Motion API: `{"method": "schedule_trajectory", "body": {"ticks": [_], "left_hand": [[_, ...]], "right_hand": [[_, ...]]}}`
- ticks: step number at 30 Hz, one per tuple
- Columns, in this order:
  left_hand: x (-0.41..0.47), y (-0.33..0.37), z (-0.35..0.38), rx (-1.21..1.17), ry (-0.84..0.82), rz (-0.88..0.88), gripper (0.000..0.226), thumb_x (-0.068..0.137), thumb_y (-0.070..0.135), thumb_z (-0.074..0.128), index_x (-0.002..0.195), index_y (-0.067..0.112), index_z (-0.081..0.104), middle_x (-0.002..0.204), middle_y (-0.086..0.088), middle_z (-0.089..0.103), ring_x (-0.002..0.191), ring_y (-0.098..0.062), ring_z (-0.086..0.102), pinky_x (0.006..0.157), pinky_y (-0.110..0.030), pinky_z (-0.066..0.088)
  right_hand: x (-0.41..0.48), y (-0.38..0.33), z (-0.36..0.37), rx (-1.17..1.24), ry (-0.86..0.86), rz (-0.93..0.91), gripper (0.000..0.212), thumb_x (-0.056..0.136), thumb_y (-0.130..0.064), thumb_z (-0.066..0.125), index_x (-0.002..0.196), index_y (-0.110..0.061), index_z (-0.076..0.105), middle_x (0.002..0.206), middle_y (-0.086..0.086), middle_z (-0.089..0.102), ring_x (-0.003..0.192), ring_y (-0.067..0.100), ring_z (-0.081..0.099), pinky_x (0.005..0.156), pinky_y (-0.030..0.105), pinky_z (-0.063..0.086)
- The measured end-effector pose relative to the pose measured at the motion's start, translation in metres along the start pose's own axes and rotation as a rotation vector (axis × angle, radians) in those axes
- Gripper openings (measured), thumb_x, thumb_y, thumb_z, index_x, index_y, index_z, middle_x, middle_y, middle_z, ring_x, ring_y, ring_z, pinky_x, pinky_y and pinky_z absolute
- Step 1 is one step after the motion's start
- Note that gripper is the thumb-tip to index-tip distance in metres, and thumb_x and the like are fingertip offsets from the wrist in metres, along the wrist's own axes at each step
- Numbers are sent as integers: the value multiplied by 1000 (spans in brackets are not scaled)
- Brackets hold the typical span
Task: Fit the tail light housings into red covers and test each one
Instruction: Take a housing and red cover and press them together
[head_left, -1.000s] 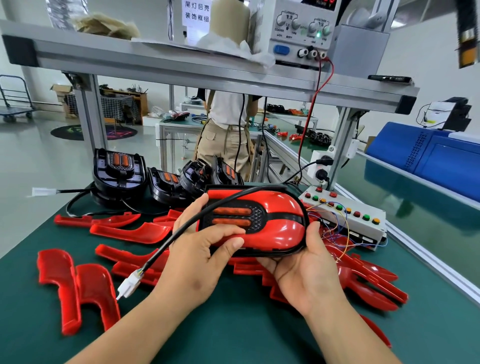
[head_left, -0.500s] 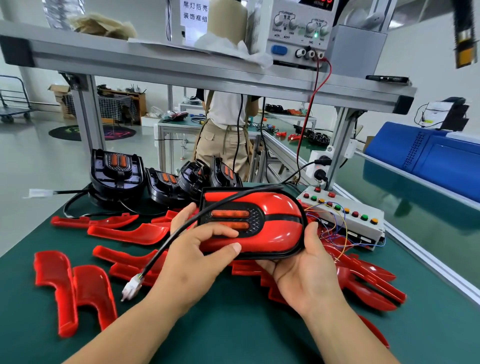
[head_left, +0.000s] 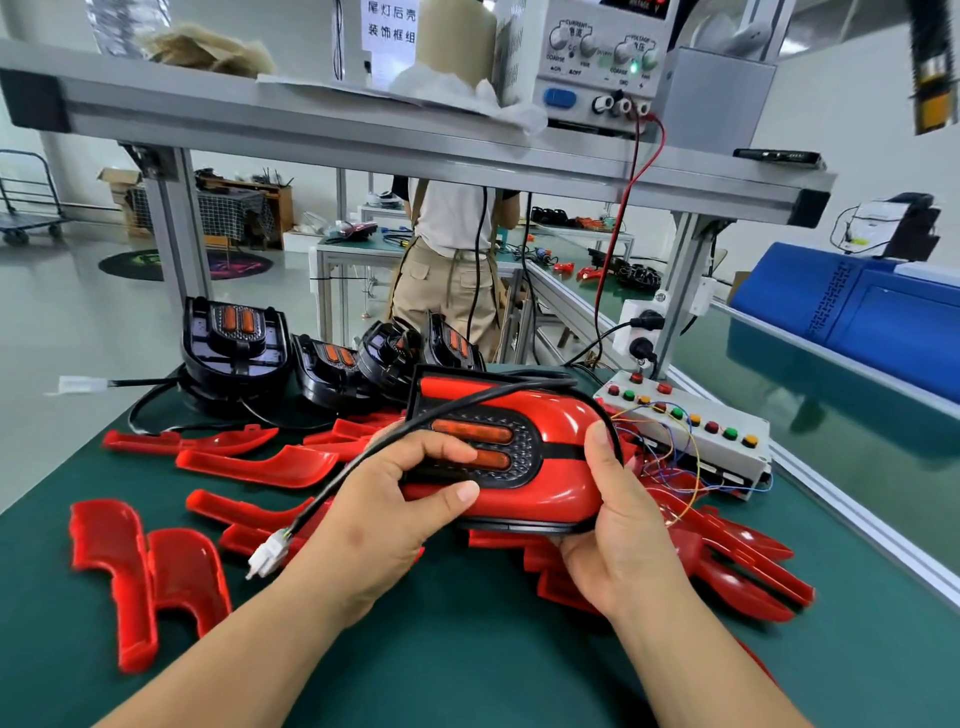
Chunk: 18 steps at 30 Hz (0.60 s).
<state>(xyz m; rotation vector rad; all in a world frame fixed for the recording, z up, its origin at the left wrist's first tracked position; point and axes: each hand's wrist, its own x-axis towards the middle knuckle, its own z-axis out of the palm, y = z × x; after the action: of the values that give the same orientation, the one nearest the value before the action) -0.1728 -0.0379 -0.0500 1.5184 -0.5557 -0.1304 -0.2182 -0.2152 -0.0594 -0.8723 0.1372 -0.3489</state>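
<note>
Glossy red oval cover (head_left: 550, 457) on black housing, held above green mat (head_left: 467, 649). Left hand (head_left: 384, 514) curls fingers round lens end, right hand (head_left: 623, 535) grips rounded end. Black cable (head_left: 363, 462), white plug (head_left: 267, 556) dangling. Loose red covers (head_left: 260, 467) scattered beneath.

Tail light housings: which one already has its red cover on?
The housing held between the left hand and right hand: red covers wrap it. The other housings, rear left, are bare black.
</note>
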Motion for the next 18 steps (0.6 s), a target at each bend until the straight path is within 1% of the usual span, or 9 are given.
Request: {"method": "schedule_trajectory", "body": {"ticks": [2,3,6,8,11,12,15,17,18], "left_hand": [[-1,2,-1,-8,-43,32,36,83,2,72,99,34,71,106,13,73,101,-3,67,84,-12,49],[-1,2,-1,-18,-66,38,39,83,2,72,102,36,70,109,11,73,103,-5,67,86,-13,50],[0,4,-3,8,-70,61,39,84,8,75,106,40,69,121,2,67,111,-9,65,97,-27,51],[1,3,-3,19,-59,73,39,84,9,74,107,40,69,125,0,65,112,-10,64,100,-30,49],[0,2,-1,-4,-81,95,40,84,5,71,107,37,68,117,5,70,110,-10,66,96,-22,51],[0,2,-1,-19,-84,101,39,83,6,72,108,36,67,115,6,71,108,-10,67,92,-19,51],[2,1,-4,-70,-88,78,48,73,20,77,115,33,59,113,7,72,106,-10,68,84,-15,52],[4,1,-11,-155,-139,0,63,68,28,78,124,37,51,118,9,70,110,-11,67,85,-19,54],[5,2,-15,-219,-172,-42,68,69,27,77,129,38,46,122,9,68,112,-12,66,88,-23,55]], "right_hand": [[1,-1,-2,-38,10,-30,36,74,-41,71,97,-15,76,103,17,73,88,32,73,62,41,59],[1,-1,-2,-45,14,-40,33,75,-41,70,95,-15,77,103,18,73,88,33,73,62,41,59],[2,0,-4,-42,47,-49,40,75,-39,71,104,-12,72,103,18,73,88,33,73,62,41,59],[2,0,-3,-51,60,-50,43,74,-40,71,106,-12,69,101,17,74,86,32,73,61,40,59],[3,0,-4,-59,54,-65,33,73,-42,71,92,-16,76,98,17,75,81,31,74,58,39,59],[3,0,-5,-65,55,-74,33,73,-44,71,92,-17,77,98,17,74,82,32,74,60,40,59],[4,1,-6,-62,72,-97,49,73,-47,70,107,-13,71,104,19,73,90,36,72,67,46,59],[4,1,-5,-69,82,-89,58,70,-49,71,114,-11,68,105,20,72,91,36,72,67,46,59],[4,1,-5,-65,85,-84,61,68,-50,73,114,-10,67,104,20,73,90,36,72,66,45,59]]}}
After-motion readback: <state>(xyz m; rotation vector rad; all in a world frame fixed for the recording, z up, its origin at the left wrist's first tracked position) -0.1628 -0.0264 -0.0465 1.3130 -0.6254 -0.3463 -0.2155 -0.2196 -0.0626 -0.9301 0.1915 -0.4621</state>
